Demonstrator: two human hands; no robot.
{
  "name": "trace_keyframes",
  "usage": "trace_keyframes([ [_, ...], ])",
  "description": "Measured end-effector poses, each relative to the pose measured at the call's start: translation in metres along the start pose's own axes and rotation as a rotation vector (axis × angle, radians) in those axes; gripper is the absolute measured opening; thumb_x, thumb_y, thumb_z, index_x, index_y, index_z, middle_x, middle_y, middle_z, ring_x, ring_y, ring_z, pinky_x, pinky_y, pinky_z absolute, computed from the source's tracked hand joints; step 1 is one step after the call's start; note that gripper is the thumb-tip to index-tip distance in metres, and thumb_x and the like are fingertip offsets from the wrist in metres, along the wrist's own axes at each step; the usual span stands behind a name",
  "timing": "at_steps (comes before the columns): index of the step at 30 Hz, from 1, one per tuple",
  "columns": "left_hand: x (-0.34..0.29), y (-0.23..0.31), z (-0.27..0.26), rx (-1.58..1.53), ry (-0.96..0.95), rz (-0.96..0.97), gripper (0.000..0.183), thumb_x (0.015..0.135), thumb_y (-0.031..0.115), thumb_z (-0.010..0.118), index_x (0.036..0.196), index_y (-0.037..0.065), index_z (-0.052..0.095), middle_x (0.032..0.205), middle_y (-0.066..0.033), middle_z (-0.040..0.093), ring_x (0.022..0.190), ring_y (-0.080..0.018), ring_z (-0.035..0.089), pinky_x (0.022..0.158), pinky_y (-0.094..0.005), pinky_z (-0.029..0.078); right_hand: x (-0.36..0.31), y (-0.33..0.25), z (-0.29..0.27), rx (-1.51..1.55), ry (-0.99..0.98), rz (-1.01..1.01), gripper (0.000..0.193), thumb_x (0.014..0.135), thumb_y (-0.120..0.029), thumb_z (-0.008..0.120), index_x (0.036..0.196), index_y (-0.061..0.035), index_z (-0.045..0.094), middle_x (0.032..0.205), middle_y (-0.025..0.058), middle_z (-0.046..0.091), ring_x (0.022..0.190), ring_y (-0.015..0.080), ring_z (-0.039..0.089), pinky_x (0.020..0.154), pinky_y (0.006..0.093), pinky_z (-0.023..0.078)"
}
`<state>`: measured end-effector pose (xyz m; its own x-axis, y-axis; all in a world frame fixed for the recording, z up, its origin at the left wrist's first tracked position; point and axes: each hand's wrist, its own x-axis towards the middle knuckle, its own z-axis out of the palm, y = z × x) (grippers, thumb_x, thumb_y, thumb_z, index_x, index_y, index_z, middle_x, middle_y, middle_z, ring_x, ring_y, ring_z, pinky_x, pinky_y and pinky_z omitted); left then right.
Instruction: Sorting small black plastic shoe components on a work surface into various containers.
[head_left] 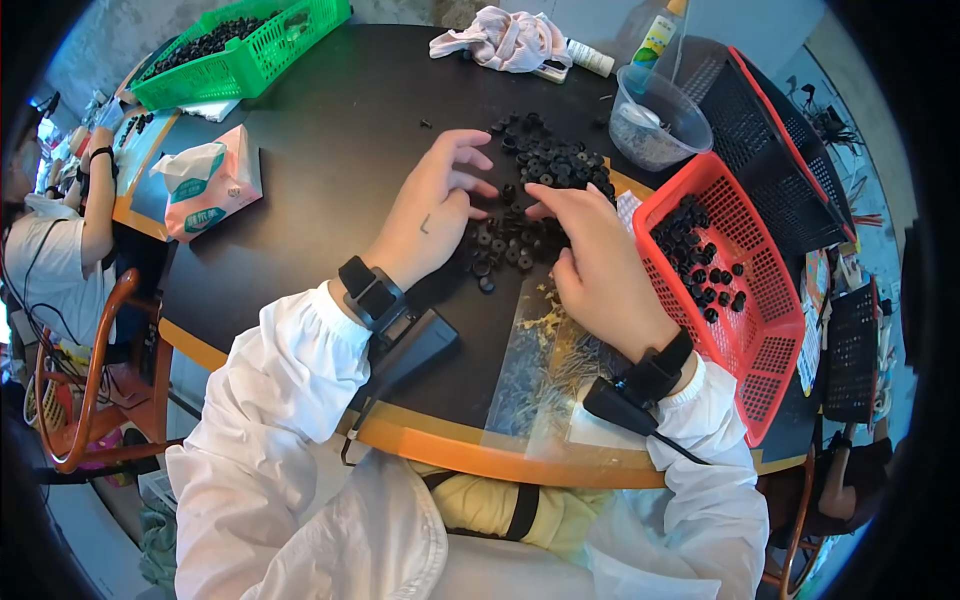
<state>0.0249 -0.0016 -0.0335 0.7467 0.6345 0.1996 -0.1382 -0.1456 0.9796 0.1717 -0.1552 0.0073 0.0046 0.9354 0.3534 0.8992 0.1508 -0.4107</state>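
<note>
My left hand (428, 212) is at the left edge of a pile of small black round knob-like pieces (560, 165), its fingers apart and slightly bent. On the pile's near right side is my right hand (606, 262), index finger stretched over the pieces and thumb apart from it; its other fingers are partly hidden. Neither hand shows anything held. Below the right hand, many thin metal screws or pins (575, 375) and yellowish bits (545, 318) lie on a clear plastic sheet (505, 385). A red basket (770, 345) beside my right wrist contains more black pieces (700, 260).
Behind the red basket stand a clear round tub (688, 136) of small bits and black baskets (765, 150). A pink cloth (505, 40) and bottle (657, 38) sit at the back. Left are a tissue pack (222, 190), a green basket (260, 60) and another person (60, 250).
</note>
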Motion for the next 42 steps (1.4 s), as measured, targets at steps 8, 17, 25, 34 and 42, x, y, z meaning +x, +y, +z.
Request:
trace_keyframes([
  [8, 0.0, 0.009, -0.016, 0.389, 0.011, 0.361, 0.037, 0.076, -0.014, 0.043, 0.103, 0.003, 0.062, 0.102, -0.0061, 0.052, 0.087, -0.0154, 0.056, 0.076, -0.0254, 0.048, -0.022, -0.011, -0.004, -0.063, 0.045, -0.038, 0.029, 0.075, -0.005, 0.067, 0.104, -0.0054, 0.066, 0.1, 0.0067, 0.06, 0.098, 0.0282, 0.055, 0.087, 0.0409, 0.043],
  [17, -0.017, 0.028, -0.015, 0.455, 0.203, 0.676, 0.02, 0.072, -0.014, 0.057, 0.072, 0.005, 0.064, 0.086, -0.0047, 0.05, 0.077, -0.0152, 0.053, 0.069, -0.0253, 0.043, -0.014, -0.013, 0.0, -0.101, -0.065, -0.048, 0.024, 0.075, -0.012, 0.073, 0.097, -0.005, 0.064, 0.091, 0.007, 0.062, 0.091, 0.0281, 0.057, 0.083, 0.0381, 0.046],
  [25, -0.025, 0.031, -0.003, 0.401, -0.066, 0.677, 0.021, 0.067, -0.011, 0.059, 0.074, 0.007, 0.068, 0.086, -0.0055, 0.052, 0.074, -0.0163, 0.053, 0.066, -0.026, 0.042, -0.03, -0.029, -0.014, 0.083, 0.051, 0.035, 0.024, 0.078, -0.003, 0.068, 0.101, -0.0041, 0.064, 0.097, 0.0101, 0.063, 0.092, 0.0312, 0.061, 0.08, 0.0377, 0.05],
  [34, -0.031, 0.023, 0.033, 0.52, -0.552, 0.79, 0.017, 0.068, 0.008, 0.078, 0.084, 0.011, 0.071, 0.084, -0.0001, 0.058, 0.078, -0.021, 0.057, 0.064, -0.0333, 0.048, -0.058, -0.006, -0.02, 0.198, 0.059, 0.136, 0.024, 0.077, 0.0, 0.069, 0.101, -0.0043, 0.065, 0.098, 0.0113, 0.063, 0.089, 0.0287, 0.063, 0.077, 0.0353, 0.051],
  [42, -0.038, 0.017, 0.035, 0.54, -0.729, 0.656, 0.014, 0.073, 0.017, 0.077, 0.084, 0.012, 0.07, 0.084, 0.0015, 0.059, 0.08, -0.0199, 0.057, 0.065, -0.0331, 0.049, -0.066, 0.001, -0.003, 0.338, 0.082, 0.196, 0.029, 0.076, -0.002, 0.072, 0.105, -0.0059, 0.066, 0.092, 0.0083, 0.063, 0.079, 0.0223, 0.062, 0.068, 0.0296, 0.05],
])
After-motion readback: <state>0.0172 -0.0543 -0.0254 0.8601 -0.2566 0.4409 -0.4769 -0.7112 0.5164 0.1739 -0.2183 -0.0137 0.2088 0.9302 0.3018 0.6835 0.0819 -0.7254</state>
